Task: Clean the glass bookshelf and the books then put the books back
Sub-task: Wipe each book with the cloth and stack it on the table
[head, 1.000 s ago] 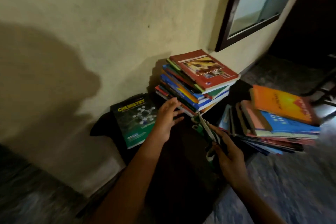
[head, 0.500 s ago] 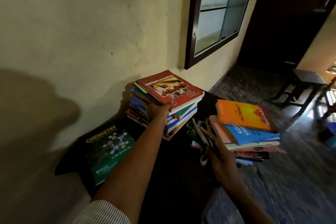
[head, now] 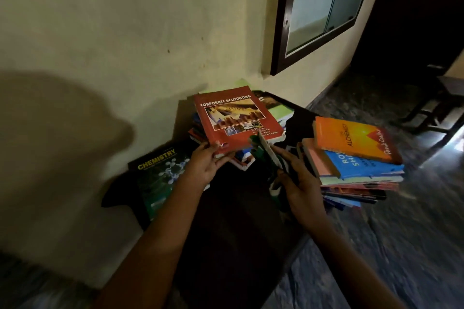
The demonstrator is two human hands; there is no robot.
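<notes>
The glass bookshelf (head: pixel 324 5) is on the wall in the upper right of the frame. Through its glass I can see no books inside, so the books have all been taken out. I cannot tell if the glass has been wiped yet, and I see no cloth anywhere.

The books sit on the dark counter (head: pixel 238 228) in the middle of the frame. One pile is in the middle, with a red book (head: pixel 236 118) on top. Another pile is to the right of it, with an orange book (head: pixel 351 138) on top. A green chemistry book (head: pixel 160 175) lies flat by itself at the middle left, close to the wall.

The left hand (head: pixel 206 165) has its fingers curled round the near edge of the red book, at the top of the middle pile. The right hand (head: pixel 298 178) holds a thin green book (head: pixel 268 155) that stands up on its edge between the two piles. The fingers lie along its side and the hand is mostly closed on it. It is blurry, so I am not sure it is a book.

I think the job is somewhere in the middle. The emptying part looks done. Putting the books back has not begun, since every book I can see is down on the counter. I cannot tell which books are already clean.
</notes>
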